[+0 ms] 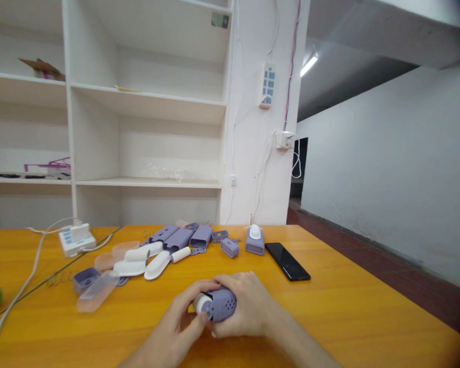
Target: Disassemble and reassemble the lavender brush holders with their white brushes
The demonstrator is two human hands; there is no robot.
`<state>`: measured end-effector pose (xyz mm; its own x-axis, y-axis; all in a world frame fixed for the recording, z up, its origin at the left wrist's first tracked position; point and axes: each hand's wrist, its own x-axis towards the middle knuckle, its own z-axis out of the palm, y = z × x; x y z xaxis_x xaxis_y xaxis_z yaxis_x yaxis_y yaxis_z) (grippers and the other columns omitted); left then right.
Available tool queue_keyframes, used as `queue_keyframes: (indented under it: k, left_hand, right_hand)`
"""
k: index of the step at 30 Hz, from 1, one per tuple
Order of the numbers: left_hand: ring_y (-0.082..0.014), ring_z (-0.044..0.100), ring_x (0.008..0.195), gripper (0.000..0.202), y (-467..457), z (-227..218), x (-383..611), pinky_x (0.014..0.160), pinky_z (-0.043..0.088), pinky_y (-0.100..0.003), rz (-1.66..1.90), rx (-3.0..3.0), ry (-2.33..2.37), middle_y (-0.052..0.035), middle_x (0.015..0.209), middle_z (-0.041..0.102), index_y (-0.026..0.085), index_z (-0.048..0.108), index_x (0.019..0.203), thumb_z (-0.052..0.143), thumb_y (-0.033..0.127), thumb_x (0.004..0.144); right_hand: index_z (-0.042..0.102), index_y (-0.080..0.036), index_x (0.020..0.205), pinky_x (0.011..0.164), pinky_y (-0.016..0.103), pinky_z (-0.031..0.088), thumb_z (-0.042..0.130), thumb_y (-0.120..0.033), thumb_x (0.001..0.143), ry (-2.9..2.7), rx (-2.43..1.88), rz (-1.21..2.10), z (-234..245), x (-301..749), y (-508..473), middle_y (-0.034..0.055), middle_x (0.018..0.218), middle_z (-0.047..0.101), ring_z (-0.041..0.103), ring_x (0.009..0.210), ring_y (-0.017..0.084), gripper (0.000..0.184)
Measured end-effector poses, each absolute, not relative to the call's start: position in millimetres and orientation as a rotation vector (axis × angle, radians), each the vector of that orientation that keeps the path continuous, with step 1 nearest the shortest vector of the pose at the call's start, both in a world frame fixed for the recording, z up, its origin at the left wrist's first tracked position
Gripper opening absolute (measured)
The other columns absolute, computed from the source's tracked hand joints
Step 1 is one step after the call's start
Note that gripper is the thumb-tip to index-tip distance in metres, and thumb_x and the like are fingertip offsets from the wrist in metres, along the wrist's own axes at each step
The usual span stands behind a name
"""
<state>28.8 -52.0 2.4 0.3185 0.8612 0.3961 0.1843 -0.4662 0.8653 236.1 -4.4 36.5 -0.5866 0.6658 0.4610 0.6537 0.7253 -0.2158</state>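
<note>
Purple perforated casing [225,305] is above the table [352,306], clamped in your right hand [252,305]; your left hand [181,316] pinches its end, beside the white piece [201,302]. Hold both parts aligned.

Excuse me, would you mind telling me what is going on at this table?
A person holds a purple casing: the right hand wraps around it, while the left hand grips its left end, where a white part shows. More purple pieces and white pieces lie farther back on the table, with a phone to their right.
</note>
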Motion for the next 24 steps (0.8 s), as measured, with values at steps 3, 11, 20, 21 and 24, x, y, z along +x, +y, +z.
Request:
queue_keyframes:
  k: [3, 11, 20, 21, 24]
  left_hand:
    - [-0.0323, 0.051, 0.135, 0.045, -48, 4, 30, 0.118, 0.035, -0.045, 1.194, 1.781, 0.867, -0.0102, 0.142, 0.06, 0.025, 0.061, 0.132, 0.06, 0.048, 0.094]
    - [-0.0311, 0.054, 0.13, 0.043, -53, 12, 29, 0.113, 0.04, -0.042, 1.146, 1.779, 0.841, -0.008, 0.137, 0.062, 0.024, 0.057, 0.132, 0.058, 0.041, 0.093]
    - [-0.0344, 0.051, 0.13, 0.06, -45, -18, 32, 0.114, 0.038, -0.045, 1.228, 1.71, 0.877, -0.0102, 0.134, 0.059, 0.023, 0.054, 0.135, 0.066, 0.057, 0.088]
    - [-0.0345, 0.052, 0.129, 0.06, -44, -19, 32, 0.114, 0.038, -0.045, 1.223, 1.705, 0.872, -0.0105, 0.134, 0.059, 0.023, 0.054, 0.135, 0.066, 0.058, 0.088]
    - [-0.0338, 0.053, 0.127, 0.058, -45, -17, 31, 0.111, 0.041, -0.045, 1.202, 1.708, 0.846, -0.0098, 0.131, 0.06, 0.023, 0.055, 0.135, 0.065, 0.057, 0.089]
  right_hand:
    - [0.07, -0.03, 0.099, 0.064, 0.03, 0.044, 0.075, -0.059, 0.064, -2.41, -1.001, -0.011, 36, 235, -4, -0.0004, 0.082, 0.079, 0.074, 0.073, 0.027, 0.046]
    - [0.073, -0.031, 0.099, 0.064, 0.028, 0.046, 0.074, -0.056, 0.066, -2.423, -0.903, 0.042, 37, 231, -9, -0.0008, 0.079, 0.079, 0.076, 0.071, 0.025, 0.041]
    - [0.069, -0.026, 0.077, 0.057, 0.024, 0.04, 0.08, -0.054, 0.059, -2.452, -0.859, 0.062, 36, 233, -3, -0.0033, 0.069, 0.075, 0.071, 0.061, 0.018, 0.034]
    - [0.069, -0.026, 0.077, 0.057, 0.024, 0.04, 0.08, -0.053, 0.059, -2.452, -0.855, 0.058, 35, 233, -2, -0.0035, 0.069, 0.075, 0.071, 0.061, 0.018, 0.034]
    - [0.07, -0.027, 0.08, 0.058, 0.024, 0.04, 0.08, -0.053, 0.059, -2.446, -0.853, 0.048, 36, 235, -1, -0.0038, 0.069, 0.074, 0.071, 0.063, 0.018, 0.034]
